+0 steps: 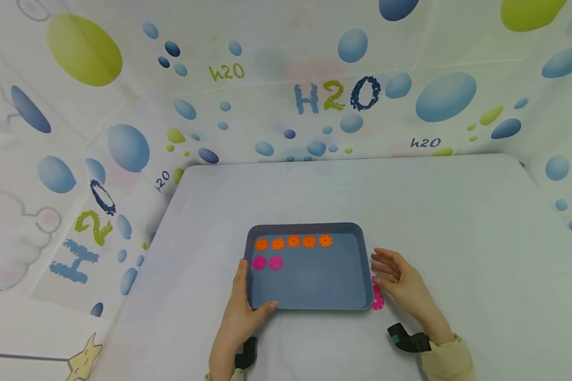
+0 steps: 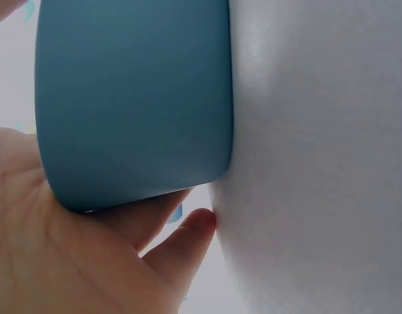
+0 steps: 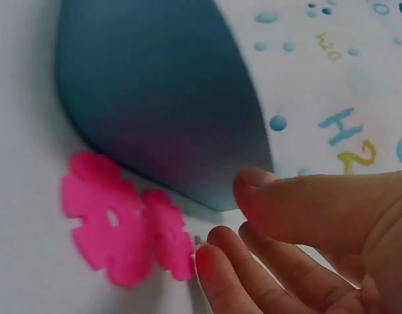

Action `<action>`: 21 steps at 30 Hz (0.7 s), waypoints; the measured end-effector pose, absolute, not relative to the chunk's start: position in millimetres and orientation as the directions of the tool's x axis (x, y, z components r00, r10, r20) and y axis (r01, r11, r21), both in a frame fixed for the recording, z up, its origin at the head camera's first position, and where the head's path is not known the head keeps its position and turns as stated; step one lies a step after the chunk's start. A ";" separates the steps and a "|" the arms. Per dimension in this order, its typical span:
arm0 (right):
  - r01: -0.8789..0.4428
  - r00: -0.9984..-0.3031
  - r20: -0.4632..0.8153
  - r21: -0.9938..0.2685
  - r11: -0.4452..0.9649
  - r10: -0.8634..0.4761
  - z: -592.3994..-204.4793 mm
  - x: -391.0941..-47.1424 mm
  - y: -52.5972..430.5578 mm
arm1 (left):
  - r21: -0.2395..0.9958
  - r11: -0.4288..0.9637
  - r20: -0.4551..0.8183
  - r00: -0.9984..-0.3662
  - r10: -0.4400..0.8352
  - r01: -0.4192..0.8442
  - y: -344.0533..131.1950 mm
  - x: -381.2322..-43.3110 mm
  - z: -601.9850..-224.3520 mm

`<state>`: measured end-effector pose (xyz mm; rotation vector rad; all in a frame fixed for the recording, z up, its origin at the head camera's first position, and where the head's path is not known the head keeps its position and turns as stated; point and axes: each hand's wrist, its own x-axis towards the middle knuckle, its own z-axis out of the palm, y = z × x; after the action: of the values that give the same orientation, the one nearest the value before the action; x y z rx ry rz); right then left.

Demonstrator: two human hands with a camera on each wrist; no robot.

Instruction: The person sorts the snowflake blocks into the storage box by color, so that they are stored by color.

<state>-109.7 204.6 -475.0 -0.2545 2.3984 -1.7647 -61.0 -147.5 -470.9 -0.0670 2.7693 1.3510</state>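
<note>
A blue-grey rectangular tray (image 1: 324, 286) sits on the white table. Several orange flower-shaped pieces (image 1: 293, 241) form a row along its far side, with two pink flower-shaped pieces (image 1: 276, 263) below them at the left. My left hand (image 1: 240, 309) grips the tray's near left corner, fingers along the left side and thumb at the front edge. Beside the tray's right side is my right hand (image 1: 407, 288), fingers loosely bent and thumb apart. Close to its fingertips, a pink flower piece (image 3: 125, 252) and another pink piece (image 3: 169, 235) lean near the tray's outer wall.
The white table (image 1: 476, 211) extends around the tray. Behind it and to the left hangs a pale sheet (image 1: 276, 106) printed with blue and green drops. A dark device (image 1: 410, 341) is strapped at the right wrist, another dark device (image 1: 247, 353) at the left.
</note>
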 end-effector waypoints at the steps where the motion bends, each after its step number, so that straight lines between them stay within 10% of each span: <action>1: -0.044 -0.973 -0.030 -0.948 0.314 -0.229 -477.4 -108.6 204.1 | 0.787 0.614 -0.072 -0.997 -0.012 -0.064 -147.3 -61.1 -471.2; 21: -0.067 -0.991 -0.034 -0.705 0.706 -0.128 -475.6 -102.4 192.6 | 0.790 0.610 -0.059 -0.998 -0.012 -0.054 -148.7 -61.0 -473.0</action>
<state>-102.4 192.6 -475.6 -0.1626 2.8266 -1.1643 -61.0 -148.7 -473.0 -0.0569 2.7757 1.3649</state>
